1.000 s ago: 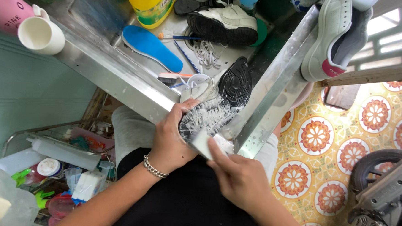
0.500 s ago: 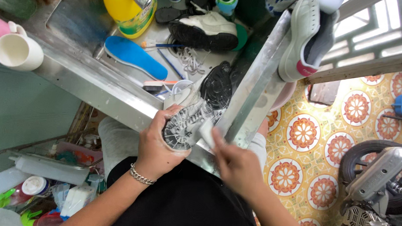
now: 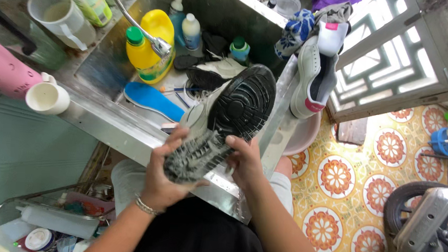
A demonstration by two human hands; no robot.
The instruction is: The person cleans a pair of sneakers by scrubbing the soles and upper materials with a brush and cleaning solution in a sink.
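Up over the near edge of the steel sink [image 3: 131,131], a white shoe [image 3: 219,123] held sole upward, black tread showing, heel end foamy with soap. Left hand [image 3: 162,176] clamped around the soapy heel, fingers curled over its side. Right hand [image 3: 242,160] pressed against the sole's other edge, fingers closed; anything inside them hidden. Beyond, down in the sink: blue insole [image 3: 154,101], yellow bottle [image 3: 151,48], another shoe [image 3: 214,72]. Off left on the rim, a white cup [image 3: 46,97].

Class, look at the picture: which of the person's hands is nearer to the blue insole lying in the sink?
Left. The left hand grips the shoe on the side toward the blue insole; the right hand holds its far side.
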